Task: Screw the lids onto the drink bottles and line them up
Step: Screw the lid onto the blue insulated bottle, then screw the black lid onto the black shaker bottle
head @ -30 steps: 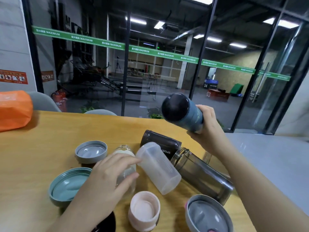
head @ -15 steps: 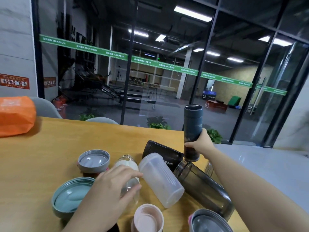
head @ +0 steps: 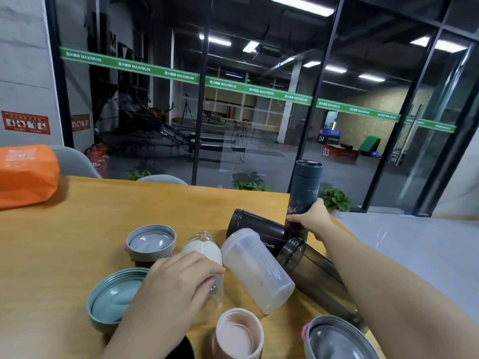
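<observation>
Right hand (head: 312,220) is wrapped round the lower body of the flask (head: 305,190), which stands upright with its lid on at the table's (head: 64,242) far right edge; the flask's base is hidden behind the hand and the black tumbler (head: 256,233). Right forearm stretches in from five o'clock, covering part of the smoky bottle (head: 313,278). Left hand (head: 176,283) lies palm-down over the glass bottle (head: 204,255), fingers curved across it; whether the thumb closes underneath, I cannot tell. At three o'clock of that hand lies the frosted cup (head: 255,270), on its side. Teal lid (head: 114,299) at nine o'clock is half covered by the wrist. Grey lid (head: 150,242) sits at eleven. Pink lid (head: 237,332) and the grey-rimmed lid (head: 337,338) are cut off by the bottom edge. Orange bag (head: 26,174), far left, runs out of frame.
</observation>
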Action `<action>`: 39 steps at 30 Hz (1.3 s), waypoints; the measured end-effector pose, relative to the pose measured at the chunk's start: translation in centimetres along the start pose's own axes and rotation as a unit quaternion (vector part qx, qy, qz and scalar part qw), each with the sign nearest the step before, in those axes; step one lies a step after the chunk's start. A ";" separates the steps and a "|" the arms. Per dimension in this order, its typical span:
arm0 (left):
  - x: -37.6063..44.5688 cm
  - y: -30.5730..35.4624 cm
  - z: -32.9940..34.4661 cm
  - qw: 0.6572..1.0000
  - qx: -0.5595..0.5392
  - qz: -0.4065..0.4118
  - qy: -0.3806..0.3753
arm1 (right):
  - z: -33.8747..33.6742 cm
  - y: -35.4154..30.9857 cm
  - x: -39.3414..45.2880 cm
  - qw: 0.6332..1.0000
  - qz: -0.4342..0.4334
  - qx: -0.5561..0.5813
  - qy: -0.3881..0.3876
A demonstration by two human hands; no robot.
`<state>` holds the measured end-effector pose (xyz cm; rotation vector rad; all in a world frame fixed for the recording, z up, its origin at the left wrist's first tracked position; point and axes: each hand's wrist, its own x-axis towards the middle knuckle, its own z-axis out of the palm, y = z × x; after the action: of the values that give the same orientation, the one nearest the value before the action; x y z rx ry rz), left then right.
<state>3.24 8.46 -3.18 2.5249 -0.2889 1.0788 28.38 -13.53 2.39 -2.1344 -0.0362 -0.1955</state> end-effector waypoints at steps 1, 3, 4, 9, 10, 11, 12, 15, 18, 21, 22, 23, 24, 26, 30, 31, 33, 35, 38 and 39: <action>0.0 0.0 -0.1 1.000 0.003 0.002 0.001 | 0.0 0.0 0.0 1.000 0.001 0.000 0.001; 0.1 0.1 -0.3 1.000 0.009 0.010 0.008 | 0.1 0.1 0.1 1.000 0.004 0.001 0.002; 0.1 0.1 -0.4 1.000 0.011 0.015 0.012 | 0.1 0.2 0.2 1.000 0.006 0.004 0.004; 0.1 0.1 -0.5 1.000 0.009 0.013 0.012 | 0.3 0.4 0.7 0.999 0.026 0.022 0.006; 0.1 0.1 -0.4 1.000 0.010 0.011 0.010 | 0.3 0.4 0.8 0.999 0.029 0.024 0.007; 0.0 0.1 -0.4 1.000 0.011 0.009 0.008 | 0.4 0.5 0.9 0.999 0.031 0.025 0.008; 0.1 0.1 -0.4 1.000 0.012 0.008 0.007 | 0.4 0.6 0.9 0.999 0.031 0.023 0.010; 0.1 0.0 -0.4 1.000 0.013 0.004 0.001 | 0.4 0.6 1.1 0.999 0.034 0.019 0.010; 0.0 -0.1 -0.3 1.000 0.002 0.005 0.000 | 0.3 0.5 1.1 0.999 0.041 0.024 0.012; 0.2 0.0 -0.3 1.000 -0.002 0.010 0.008 | 0.2 0.6 1.1 0.999 0.044 0.028 0.010; 0.2 0.1 -0.3 1.000 -0.003 0.013 0.011 | 0.2 0.7 1.1 0.999 0.044 0.027 0.009; 0.2 0.2 -0.3 1.000 -0.003 0.017 0.012 | 0.2 0.7 1.1 0.999 0.045 0.026 0.008; 0.2 0.2 -0.2 1.000 -0.004 0.019 0.010 | 0.2 0.8 1.2 0.998 0.047 0.027 0.007; 0.2 0.1 -0.1 1.000 -0.007 0.015 -0.001 | 0.3 1.1 1.3 0.998 0.051 0.030 0.005; 0.1 -0.1 0.2 1.000 -0.010 -0.002 -0.018 | 0.2 1.1 1.3 0.997 0.059 0.044 -0.006; 0.1 -0.1 0.2 1.000 -0.009 -0.003 -0.017 | 0.1 0.8 1.3 0.997 0.066 0.045 -0.011; 0.0 0.1 0.1 1.000 -0.012 -0.006 -0.017 | -0.1 0.2 1.3 0.996 0.085 0.007 -0.013; 0.0 0.1 0.0 1.000 -0.017 -0.009 -0.017 | -0.3 -0.6 1.2 0.993 0.091 -0.080 -0.008; -0.1 0.1 0.0 0.999 -0.024 -0.015 -0.016 | -0.6 -1.4 1.1 0.988 0.073 -0.132 -0.030; -0.1 0.1 0.1 0.999 -0.025 -0.017 -0.017 | -0.7 -1.5 1.0 0.987 0.070 -0.139 -0.044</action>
<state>3.19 8.31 -3.28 2.4967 -0.2785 1.0054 29.11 -13.38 4.22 -2.4115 0.0944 -0.0240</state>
